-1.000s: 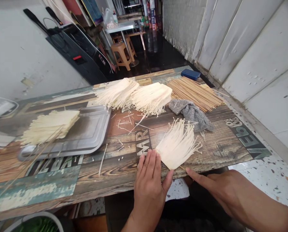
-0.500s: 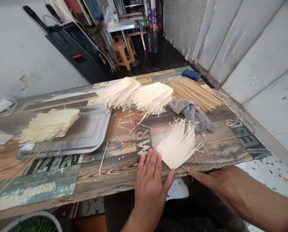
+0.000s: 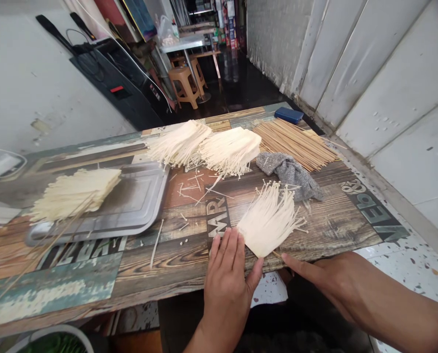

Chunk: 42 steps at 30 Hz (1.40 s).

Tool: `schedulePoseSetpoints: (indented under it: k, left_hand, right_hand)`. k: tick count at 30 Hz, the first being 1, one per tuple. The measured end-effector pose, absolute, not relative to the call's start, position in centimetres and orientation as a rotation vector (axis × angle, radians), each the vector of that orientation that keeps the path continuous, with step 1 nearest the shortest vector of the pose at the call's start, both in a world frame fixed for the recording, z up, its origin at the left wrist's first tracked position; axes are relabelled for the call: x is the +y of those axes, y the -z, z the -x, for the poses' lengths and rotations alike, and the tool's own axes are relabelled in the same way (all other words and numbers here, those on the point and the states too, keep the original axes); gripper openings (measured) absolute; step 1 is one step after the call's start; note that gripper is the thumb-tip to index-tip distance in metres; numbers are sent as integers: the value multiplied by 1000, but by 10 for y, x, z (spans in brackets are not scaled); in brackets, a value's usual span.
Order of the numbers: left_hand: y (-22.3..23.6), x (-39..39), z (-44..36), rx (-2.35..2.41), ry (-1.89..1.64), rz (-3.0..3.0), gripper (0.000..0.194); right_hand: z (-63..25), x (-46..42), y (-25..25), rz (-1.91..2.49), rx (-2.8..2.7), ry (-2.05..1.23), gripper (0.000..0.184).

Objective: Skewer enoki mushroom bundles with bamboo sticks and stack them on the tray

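A flat, fanned bunch of enoki mushrooms (image 3: pixel 268 220) lies near the table's front edge, its caps pointing away from me. My left hand (image 3: pixel 228 269) is laid flat beside it, fingers stretched out, fingertips and thumb against the cut base. At the bunch's near right corner, a short length of bamboo skewer (image 3: pixel 276 254) shows between the mushrooms and my right hand (image 3: pixel 323 277). The right index finger points along that skewer; the other fingers are curled under and mostly hidden. Whether the skewer's tip is inside the bunch is hidden.
Two enoki piles (image 3: pixel 180 142) sit at the back, beside many bamboo skewers (image 3: pixel 296 142) and a grey cloth (image 3: pixel 290 171). A blue box (image 3: pixel 288 114) stands behind. On the left, a metal tray (image 3: pixel 141 211) bears skewered enoki (image 3: pixel 77 191). Loose stems (image 3: pixel 191 186) litter the middle.
Both hands and the enoki bunch hold nearly the same position; only the camera view has shifted very slightly.
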<state>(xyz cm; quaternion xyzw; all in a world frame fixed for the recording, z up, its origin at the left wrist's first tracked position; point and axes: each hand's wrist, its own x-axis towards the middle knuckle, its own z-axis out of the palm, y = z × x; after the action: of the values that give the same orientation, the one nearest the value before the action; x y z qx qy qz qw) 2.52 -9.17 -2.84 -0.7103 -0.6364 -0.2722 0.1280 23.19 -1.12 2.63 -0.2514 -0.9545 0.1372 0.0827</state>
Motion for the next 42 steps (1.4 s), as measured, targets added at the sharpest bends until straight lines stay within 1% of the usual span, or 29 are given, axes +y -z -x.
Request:
schedulePoseSetpoints:
  k: [3, 7, 10, 14, 17, 19, 22, 25, 28, 30, 32, 34, 37, 40, 42]
  left_hand:
    - [28, -92, -25, -1849, 791, 2074, 42]
    - [27, -92, -24, -1842, 773, 2080, 42]
    - [27, -92, -24, -1838, 771, 2090, 42]
    - [29, -92, -24, -1841, 792, 2084, 44]
    - [31, -92, -25, -1838, 810, 2065, 46]
    - [32, -92, -25, -1828, 820, 2055, 46]
    - [32, -92, -24, -1834, 835, 2063, 46]
    - [29, -93, -24, -1889, 856, 2090, 53]
    - [25, -98, -24, -1910, 955, 2046, 66]
    - [23, -101, -23, -1884, 1027, 1979, 66]
    - [21, -102, -18, -1854, 1066, 1914, 63]
    - [22, -101, -8, -1836, 1073, 1862, 58]
    - [25, -94, 15, -1781, 1045, 1820, 46]
    - [27, -89, 34, -1738, 1046, 1783, 34]
    - [27, -89, 40, -1750, 1078, 1764, 30]
  right_hand:
    - [-232, -12, -21, 669, -2848, -432, 56]
    - [-235, -16, -10, 702, -2806, -326, 59]
    - [-236, -19, -3, 656, -2831, -283, 57]
    - [-229, -21, 4, 742, -2880, -214, 61]
    - [-223, -20, 3, 740, -2959, -242, 61]
    - [-221, -19, -2, 749, -2901, -261, 55]
    - [-224, -21, -12, 839, -2863, -191, 44]
    - [-233, -24, -22, 922, -2915, -62, 35]
    - [-241, -22, -35, 938, -2840, 67, 36]
    - [-244, -12, -49, 922, -2721, 168, 39]
    - [-242, 3, -69, 917, -2606, 196, 37]
    - [-234, 21, -93, 917, -2515, 111, 34]
    - [-212, 42, -124, 886, -2438, -166, 33]
    - [-177, 53, -140, 842, -2438, -402, 34]
    - [-149, 55, -145, 774, -2466, -480, 35]
